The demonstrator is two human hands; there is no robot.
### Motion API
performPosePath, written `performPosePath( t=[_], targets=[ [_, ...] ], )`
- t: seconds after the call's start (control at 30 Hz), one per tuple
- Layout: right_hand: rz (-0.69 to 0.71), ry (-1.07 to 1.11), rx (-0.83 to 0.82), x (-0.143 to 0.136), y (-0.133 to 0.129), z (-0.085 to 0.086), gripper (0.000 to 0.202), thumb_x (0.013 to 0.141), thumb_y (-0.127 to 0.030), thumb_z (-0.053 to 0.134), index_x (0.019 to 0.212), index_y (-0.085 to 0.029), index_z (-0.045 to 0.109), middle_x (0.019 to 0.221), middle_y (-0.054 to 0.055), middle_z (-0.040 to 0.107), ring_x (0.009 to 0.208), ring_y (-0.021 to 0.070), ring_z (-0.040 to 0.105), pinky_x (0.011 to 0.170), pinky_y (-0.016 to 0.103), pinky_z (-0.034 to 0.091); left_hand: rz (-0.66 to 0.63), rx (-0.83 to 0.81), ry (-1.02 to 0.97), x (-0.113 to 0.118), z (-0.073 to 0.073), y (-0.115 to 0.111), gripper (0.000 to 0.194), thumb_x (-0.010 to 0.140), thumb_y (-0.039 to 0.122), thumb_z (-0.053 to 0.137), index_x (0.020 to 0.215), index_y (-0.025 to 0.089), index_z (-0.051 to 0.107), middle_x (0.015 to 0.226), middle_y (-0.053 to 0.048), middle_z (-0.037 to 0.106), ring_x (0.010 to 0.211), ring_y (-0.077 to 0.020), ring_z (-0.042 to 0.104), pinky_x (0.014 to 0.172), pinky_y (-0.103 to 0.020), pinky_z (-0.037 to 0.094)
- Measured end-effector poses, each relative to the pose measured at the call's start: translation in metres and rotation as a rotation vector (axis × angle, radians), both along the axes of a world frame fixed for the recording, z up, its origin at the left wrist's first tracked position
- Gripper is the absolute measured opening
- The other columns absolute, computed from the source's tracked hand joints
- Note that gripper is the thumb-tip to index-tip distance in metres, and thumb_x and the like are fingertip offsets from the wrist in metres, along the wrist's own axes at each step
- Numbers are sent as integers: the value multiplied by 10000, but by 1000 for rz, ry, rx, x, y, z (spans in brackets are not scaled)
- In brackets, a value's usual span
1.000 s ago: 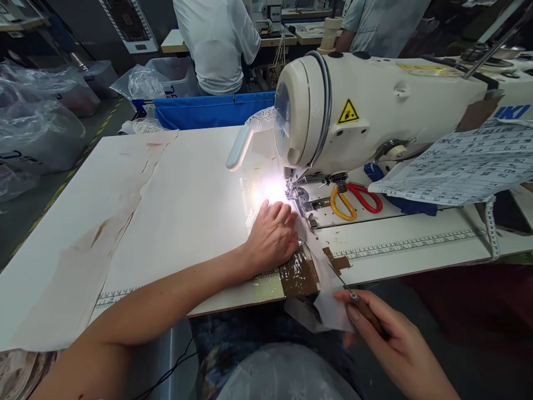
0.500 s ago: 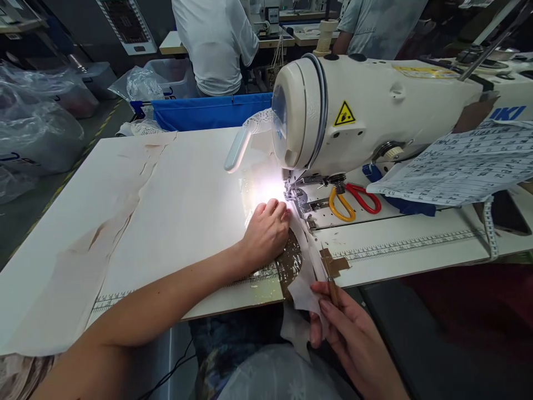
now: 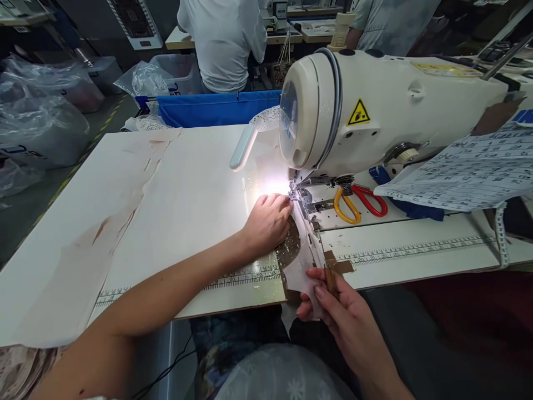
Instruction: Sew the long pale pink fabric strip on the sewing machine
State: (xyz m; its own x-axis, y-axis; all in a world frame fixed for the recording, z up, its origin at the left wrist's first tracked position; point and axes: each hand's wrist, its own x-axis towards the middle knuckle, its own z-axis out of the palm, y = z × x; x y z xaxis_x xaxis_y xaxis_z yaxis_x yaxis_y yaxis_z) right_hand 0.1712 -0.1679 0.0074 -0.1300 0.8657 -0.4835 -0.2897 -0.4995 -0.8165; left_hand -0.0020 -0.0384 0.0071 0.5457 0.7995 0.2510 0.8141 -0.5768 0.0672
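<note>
A white sewing machine (image 3: 375, 105) stands on the white table, its lamp lighting the needle area. My left hand (image 3: 268, 225) lies just left of the presser foot with its fingers bent together on the pale fabric; what is under the fingertips is hidden. From the foot, the pale fabric (image 3: 300, 272) runs down over the table's front edge. My right hand (image 3: 335, 305) holds this fabric between its fingers, along with a wooden-handled tool (image 3: 330, 279), whose thin tip points up toward the machine.
Scissors with yellow and red handles (image 3: 347, 208) lie right of the needle area. A printed paper (image 3: 470, 172) hangs over the machine's right side. Pale fabric (image 3: 70, 283) spreads over the table's left part. A person (image 3: 225, 44) sits beyond the blue cloth (image 3: 216, 108).
The view has shifted slightly, moving the machine right in the picture. The fabric between my hands has moved up a little toward the needle, and my right hand is slightly higher.
</note>
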Motion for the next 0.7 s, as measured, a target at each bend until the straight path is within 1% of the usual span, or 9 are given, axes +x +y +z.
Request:
performPosePath(
  t=[0.13, 0.27, 0.3, 0.37, 0.43, 0.53, 0.63, 0.7],
  targets=[
    [-5, -72, 54, 2, -3, 5, 389, 781, -463, 732, 1036, -188, 626, 738, 10, 693, 611, 168, 688, 643, 319, 575, -33, 9, -32, -2, 3, -9, 324, 922, 192, 387, 1105, 93, 636, 1160, -156, 609, 1078, -271, 522, 926, -425, 426],
    [70, -165, 108, 13, -11, 3, 343, 817, -494, 687, 981, -194, 652, 706, -2, 656, 563, 141, 652, 595, 283, 557, -105, -32, 27, 4, 3, -16, 368, 891, 209, 424, 1167, 46, 605, 1151, -172, 596, 1053, -292, 521, 929, -442, 421],
    [80, -182, 115, 16, -13, 2, 349, 813, -507, 686, 965, -194, 658, 692, -3, 648, 547, 138, 641, 577, 278, 551, -108, -36, 41, 5, 2, -17, 383, 886, 214, 427, 1179, 34, 595, 1157, -178, 590, 1052, -297, 519, 929, -445, 420],
    [48, -229, 118, 21, -19, 1, 348, 807, -521, 683, 939, -199, 666, 669, -8, 633, 517, 131, 614, 543, 266, 535, -103, -37, 54, 7, 0, -17, 386, 885, 218, 417, 1170, 25, 594, 1160, -184, 583, 1050, -300, 516, 927, -441, 420],
    [-13, -284, 118, 24, -23, 0, 325, 812, -514, 679, 924, -209, 670, 668, -13, 622, 509, 122, 594, 528, 253, 519, -92, -28, 43, 8, -3, -16, 368, 888, 221, 405, 1137, 39, 606, 1149, -184, 581, 1042, -298, 511, 921, -440, 420],
    [-40, -350, 127, 29, -28, -1, 297, 825, -504, 667, 920, -223, 674, 669, -18, 617, 513, 118, 584, 530, 240, 513, -82, -5, 11, 8, -5, -16, 352, 883, 227, 407, 1113, 56, 611, 1139, -182, 577, 1045, -300, 501, 933, -448, 416],
    [-8, -416, 151, 36, -28, -4, 287, 845, -504, 640, 929, -231, 668, 661, -18, 619, 512, 125, 591, 534, 235, 525, -80, 8, -12, 9, -7, -17, 364, 871, 223, 415, 1123, 45, 608, 1137, -182, 570, 1084, -306, 485, 981, -457, 395],
    [32, -474, 195, 42, -27, -6, 275, 865, -496, 613, 938, -236, 666, 661, -15, 628, 511, 128, 600, 534, 229, 532, -78, 2, -25, 9, -7, -17, 372, 864, 218, 414, 1123, 40, 612, 1133, -181, 568, 1097, -310, 479, 997, -461, 387]
  ],
)
